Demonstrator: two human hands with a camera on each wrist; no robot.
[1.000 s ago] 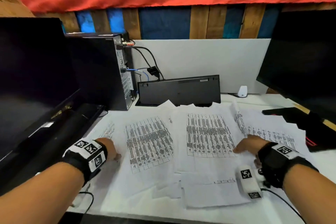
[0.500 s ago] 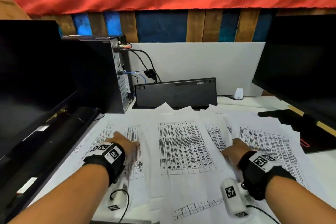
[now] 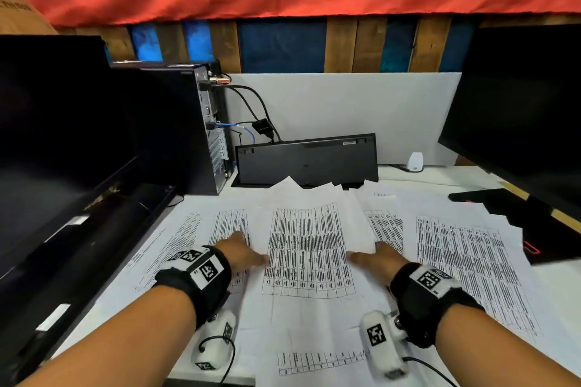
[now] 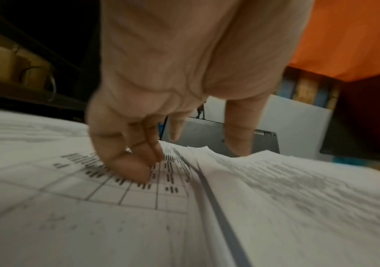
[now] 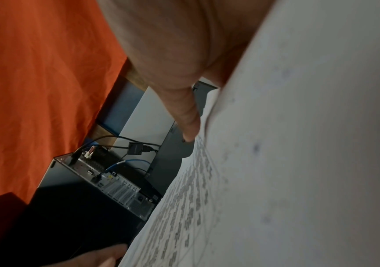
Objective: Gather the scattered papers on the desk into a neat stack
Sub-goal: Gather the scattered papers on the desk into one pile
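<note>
Several white printed sheets lie spread and overlapping on the white desk [image 3: 471, 176]. A centre sheet [image 3: 309, 248] with a dense table lies on top, and its edge [image 4: 264, 180] stands slightly raised. My left hand [image 3: 242, 250] is at that sheet's left edge, with curled fingertips [image 4: 136, 168] pressing a left-hand sheet [image 3: 188, 236] and the thumb reaching over the centre sheet. My right hand [image 3: 374, 256] is at its right edge. The thumb [image 5: 188, 122] lies on top and the fingers are hidden under the sheet's corner. More sheets [image 3: 465, 261] fan out to the right.
A black PC tower [image 3: 188, 129] with cables and an upended black keyboard [image 3: 306, 160] stand behind the papers. Dark monitors flank the desk at left [image 3: 56, 122] and right [image 3: 518, 104]. A black object with red trim [image 3: 518, 220] overlaps the right papers. A small white device [image 3: 415, 162] sits at the back.
Both hands have moved inward from the outer papers to the two sides of the centre sheet. The sheets have shifted toward the middle and overlap more.
</note>
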